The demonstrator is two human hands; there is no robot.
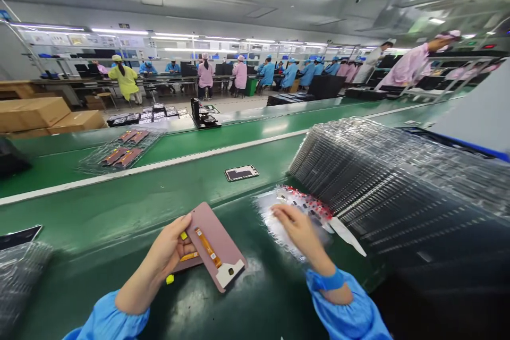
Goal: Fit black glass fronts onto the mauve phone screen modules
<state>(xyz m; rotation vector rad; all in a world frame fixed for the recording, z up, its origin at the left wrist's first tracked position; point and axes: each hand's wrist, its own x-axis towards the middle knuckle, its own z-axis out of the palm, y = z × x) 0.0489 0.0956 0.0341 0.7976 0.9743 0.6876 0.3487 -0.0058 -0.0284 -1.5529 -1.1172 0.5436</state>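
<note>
Head-worn view, forward and down

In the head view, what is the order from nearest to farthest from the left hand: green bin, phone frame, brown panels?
1. Brown panels: held in the left hand.
2. Phone frame: ahead, to the right.
3. Green bin: far background.

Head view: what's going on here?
The person's left hand holds a pinkish panel with an orange strip, another panel partly behind it. The right hand is over clear film pieces; whether it grips any is unclear. Clear trays are stacked to the right, and a phone-like part lies on the green surface beyond the hands.
</note>
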